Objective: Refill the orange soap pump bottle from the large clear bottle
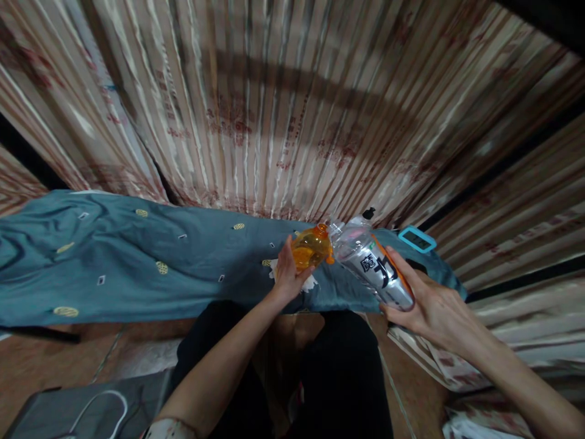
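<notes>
My left hand (287,271) is wrapped round a see-through orange bottle (313,249) that leans to the right. In my right hand (425,299) is a clear plastic drink bottle (379,271) with a silver and orange label, tilted so its neck points up and left. The two bottle necks are close together over the cloth; whether they touch I cannot tell. White crumpled tissue (309,284) lies beneath the orange bottle. Just behind the drink bottle stands a clear bottle with a black pump top (368,213), partly hidden.
A blue-green cloth with pineapple prints (128,262) covers the narrow surface before me. At its right end is a light-blue framed digital display (417,239). Striped curtains (283,122) hang right behind it. Lower left, a grey case (91,408) bears a white cable (123,405).
</notes>
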`<action>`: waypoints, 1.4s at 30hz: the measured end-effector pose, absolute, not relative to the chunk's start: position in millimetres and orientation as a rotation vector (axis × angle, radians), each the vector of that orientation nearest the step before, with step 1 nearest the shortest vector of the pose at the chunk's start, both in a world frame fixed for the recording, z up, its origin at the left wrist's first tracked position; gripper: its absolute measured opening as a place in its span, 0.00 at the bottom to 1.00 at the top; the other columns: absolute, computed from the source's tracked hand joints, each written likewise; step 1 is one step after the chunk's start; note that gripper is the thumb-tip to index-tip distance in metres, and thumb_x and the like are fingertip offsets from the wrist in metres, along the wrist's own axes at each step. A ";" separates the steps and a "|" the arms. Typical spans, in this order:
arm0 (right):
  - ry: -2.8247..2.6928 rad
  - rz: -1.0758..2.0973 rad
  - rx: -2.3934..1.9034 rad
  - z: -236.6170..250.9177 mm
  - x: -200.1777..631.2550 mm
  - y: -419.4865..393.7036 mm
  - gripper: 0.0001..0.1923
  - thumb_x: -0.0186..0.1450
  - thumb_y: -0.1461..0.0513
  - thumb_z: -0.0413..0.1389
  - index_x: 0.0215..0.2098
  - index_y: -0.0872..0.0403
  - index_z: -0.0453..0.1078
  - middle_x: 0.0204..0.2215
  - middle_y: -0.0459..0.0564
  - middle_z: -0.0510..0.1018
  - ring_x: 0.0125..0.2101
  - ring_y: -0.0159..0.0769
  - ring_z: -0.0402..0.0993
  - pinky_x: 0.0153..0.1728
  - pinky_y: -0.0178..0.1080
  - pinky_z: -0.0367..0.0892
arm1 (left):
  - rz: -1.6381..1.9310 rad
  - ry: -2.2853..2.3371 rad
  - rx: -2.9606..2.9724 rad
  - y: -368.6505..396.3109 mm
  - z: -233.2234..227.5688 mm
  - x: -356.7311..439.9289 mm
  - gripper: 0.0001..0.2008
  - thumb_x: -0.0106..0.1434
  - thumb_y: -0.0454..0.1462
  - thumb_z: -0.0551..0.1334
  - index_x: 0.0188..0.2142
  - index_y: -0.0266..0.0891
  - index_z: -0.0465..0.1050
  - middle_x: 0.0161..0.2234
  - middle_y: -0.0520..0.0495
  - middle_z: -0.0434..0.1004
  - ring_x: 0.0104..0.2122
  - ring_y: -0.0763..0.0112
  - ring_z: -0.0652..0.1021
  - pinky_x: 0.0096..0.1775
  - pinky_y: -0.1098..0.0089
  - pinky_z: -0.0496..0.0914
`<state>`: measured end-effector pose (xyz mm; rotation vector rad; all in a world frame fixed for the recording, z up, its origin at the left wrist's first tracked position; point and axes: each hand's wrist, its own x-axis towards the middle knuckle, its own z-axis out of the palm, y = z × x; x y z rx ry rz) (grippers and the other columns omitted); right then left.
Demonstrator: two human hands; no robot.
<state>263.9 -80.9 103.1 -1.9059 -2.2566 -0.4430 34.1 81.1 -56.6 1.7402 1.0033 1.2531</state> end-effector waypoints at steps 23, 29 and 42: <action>-2.335 -0.472 -1.880 115.6 266.2 -76.8 0.47 0.65 0.54 0.57 0.76 0.48 0.39 0.41 0.51 0.80 0.32 0.43 0.82 0.30 0.38 0.74 | 1.320 0.985 1.734 88.2 -55.6 30.8 0.41 0.54 0.42 0.74 0.62 0.42 0.58 0.57 0.37 0.70 0.60 0.49 0.72 0.61 0.46 0.67; -2.353 -0.488 -1.864 118.1 269.0 -77.0 0.47 0.66 0.54 0.56 0.76 0.48 0.38 0.44 0.53 0.79 0.30 0.41 0.81 0.29 0.38 0.73 | 1.340 0.966 1.744 89.6 -57.9 31.0 0.39 0.54 0.42 0.74 0.61 0.44 0.59 0.57 0.39 0.71 0.59 0.50 0.72 0.62 0.46 0.66; -2.373 -0.450 -1.932 128.8 269.2 -77.2 0.46 0.66 0.54 0.56 0.76 0.48 0.39 0.44 0.54 0.79 0.32 0.43 0.82 0.31 0.40 0.74 | 1.324 0.992 1.738 88.8 -57.4 31.9 0.38 0.53 0.40 0.73 0.60 0.42 0.58 0.56 0.38 0.71 0.59 0.50 0.73 0.61 0.46 0.67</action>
